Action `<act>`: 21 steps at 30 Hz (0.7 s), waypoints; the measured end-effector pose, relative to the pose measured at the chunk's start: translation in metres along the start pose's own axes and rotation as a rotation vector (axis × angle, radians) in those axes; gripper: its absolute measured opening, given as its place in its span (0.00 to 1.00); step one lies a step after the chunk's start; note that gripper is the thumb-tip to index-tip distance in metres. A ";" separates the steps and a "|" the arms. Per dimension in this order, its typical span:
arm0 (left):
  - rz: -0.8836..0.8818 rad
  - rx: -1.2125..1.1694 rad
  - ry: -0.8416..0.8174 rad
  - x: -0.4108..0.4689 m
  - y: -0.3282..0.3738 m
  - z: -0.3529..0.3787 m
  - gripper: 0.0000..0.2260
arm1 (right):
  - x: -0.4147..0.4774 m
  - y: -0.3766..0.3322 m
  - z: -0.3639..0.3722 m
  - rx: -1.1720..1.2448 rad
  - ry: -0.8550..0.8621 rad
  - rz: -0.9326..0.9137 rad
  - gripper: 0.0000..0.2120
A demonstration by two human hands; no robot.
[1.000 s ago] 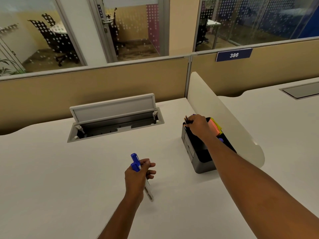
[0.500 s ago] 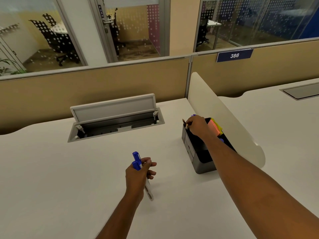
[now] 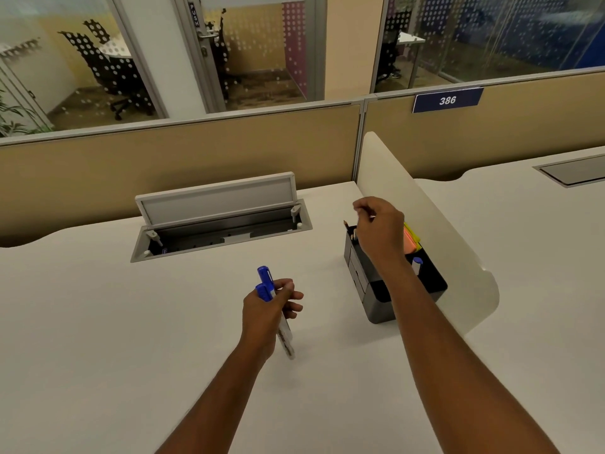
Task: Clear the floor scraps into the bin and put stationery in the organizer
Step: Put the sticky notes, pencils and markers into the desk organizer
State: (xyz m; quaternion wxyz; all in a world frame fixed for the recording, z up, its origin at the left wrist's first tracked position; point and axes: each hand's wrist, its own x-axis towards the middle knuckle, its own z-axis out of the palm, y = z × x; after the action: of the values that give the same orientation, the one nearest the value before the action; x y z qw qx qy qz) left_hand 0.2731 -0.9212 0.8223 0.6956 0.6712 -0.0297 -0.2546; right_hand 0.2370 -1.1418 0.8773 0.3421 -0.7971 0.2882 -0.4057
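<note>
Dark grey and black plastic desk organizer (image 3: 376, 306), right of centre, standing on the pale off-white surface (image 3: 98, 322), close beside the curved cream divider panel (image 3: 458, 257). Contents seen: a stack of orange and yellow sticky notes (image 3: 412, 239) in the far compartment; a blue-capped white marker (image 3: 416, 265) upright in a middle one; thin pencil tips (image 3: 351, 229) at the far left corner. Small drawer fronts on its left side.

Right hand (image 3: 379, 224) held above the organizer's far end, fingers curled in a loose pinch; whether anything is between them cannot be told. Forearm crosses over the organizer's near compartments.

Left hand (image 3: 268, 309), centre frame, closed around two white markers with blue caps (image 3: 266, 283), caps up, barrels angled down toward the lower right, above the surface. Dark print on one barrel, too blurred to read.

Recessed grey cable tray (image 3: 222, 237), upper centre, its flap lid (image 3: 217, 199) propped open; dark channel inside, contents unclear.

Writing: blue plate with white "386" (image 3: 447, 100) on the tan partition, upper right. "PUSH" reads vertically on the glass door (image 3: 194, 15), top centre.

Surface bare to the left of the left hand and along the lower frame. Right side hemmed by the divider.
</note>
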 end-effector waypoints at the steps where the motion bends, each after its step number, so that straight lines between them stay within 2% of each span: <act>1: 0.003 -0.001 -0.025 0.000 0.002 0.002 0.05 | -0.007 -0.008 -0.001 0.041 -0.052 -0.021 0.08; 4: 0.008 0.018 -0.098 -0.003 0.010 0.010 0.07 | -0.027 -0.035 -0.001 0.107 -0.401 0.013 0.14; 6: 0.022 0.044 -0.133 -0.005 0.015 0.015 0.08 | -0.039 -0.049 0.001 0.052 -0.671 -0.026 0.21; 8: 0.047 0.088 -0.139 -0.006 0.019 0.019 0.06 | -0.048 -0.059 0.003 0.015 -0.840 -0.091 0.24; 12: 0.097 0.150 -0.149 -0.005 0.020 0.020 0.06 | -0.058 -0.068 0.005 -0.036 -0.942 -0.142 0.21; 17: 0.115 0.219 -0.148 -0.004 0.017 0.019 0.14 | -0.063 -0.074 0.003 -0.034 -0.920 -0.145 0.15; 21: 0.158 0.280 -0.101 -0.001 0.012 0.020 0.18 | -0.064 -0.079 -0.002 -0.074 -1.005 -0.178 0.12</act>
State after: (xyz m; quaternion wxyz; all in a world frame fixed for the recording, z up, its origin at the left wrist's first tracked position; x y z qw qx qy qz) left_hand 0.2685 -0.9396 0.8354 0.6108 0.7435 -0.1524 -0.2257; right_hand 0.2178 -1.0482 0.9109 0.3738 -0.9268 0.0333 0.0106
